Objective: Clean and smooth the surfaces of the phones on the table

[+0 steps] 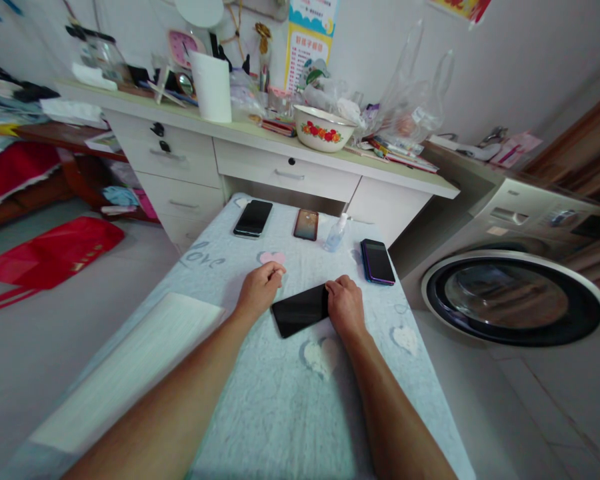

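Observation:
A black phone [301,312] lies tilted on the light blue tablecloth [280,413], its dark face up. My right hand [347,305] is closed on the phone's right end. Just beyond the phone's left end, my left hand [261,288] is closed in a pinch; whatever its fingertips hold, if anything, is too small to make out. Farther back lie a black phone with a silver edge [253,219], a small brownish phone or case [307,225] and a phone with a purple-blue edge [378,261]. A clear spray bottle [335,235] stands between the last two.
A long whitish panel [130,367] lies along the table's left side. Behind the table is a white desk [290,175] bearing a flowered bowl [325,128], a white cylinder [211,88] and plastic bags. A washing machine [515,293] stands at the right.

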Demonstrator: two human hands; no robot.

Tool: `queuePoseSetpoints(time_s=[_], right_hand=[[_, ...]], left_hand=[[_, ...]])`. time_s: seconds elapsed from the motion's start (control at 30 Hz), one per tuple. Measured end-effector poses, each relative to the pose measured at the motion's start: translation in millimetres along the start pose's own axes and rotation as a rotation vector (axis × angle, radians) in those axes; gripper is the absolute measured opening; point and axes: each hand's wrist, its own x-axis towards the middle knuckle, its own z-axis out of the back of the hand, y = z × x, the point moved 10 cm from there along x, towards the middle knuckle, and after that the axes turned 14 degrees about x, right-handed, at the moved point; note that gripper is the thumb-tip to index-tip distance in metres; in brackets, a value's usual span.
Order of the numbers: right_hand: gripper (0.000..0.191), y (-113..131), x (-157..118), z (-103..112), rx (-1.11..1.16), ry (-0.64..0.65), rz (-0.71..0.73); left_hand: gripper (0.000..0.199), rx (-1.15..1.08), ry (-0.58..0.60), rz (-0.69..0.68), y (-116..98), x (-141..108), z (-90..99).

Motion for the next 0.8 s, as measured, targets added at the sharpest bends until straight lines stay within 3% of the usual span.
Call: queuePoseSetpoints(time_s=[0.8], right_hand=[[0.020, 72.8, -19.7, -31.5, 0.073, 0.143, 0.314]], left_hand=[[0.024, 0.016, -0.009, -0.006, -2.9, -0.3, 1.7]])
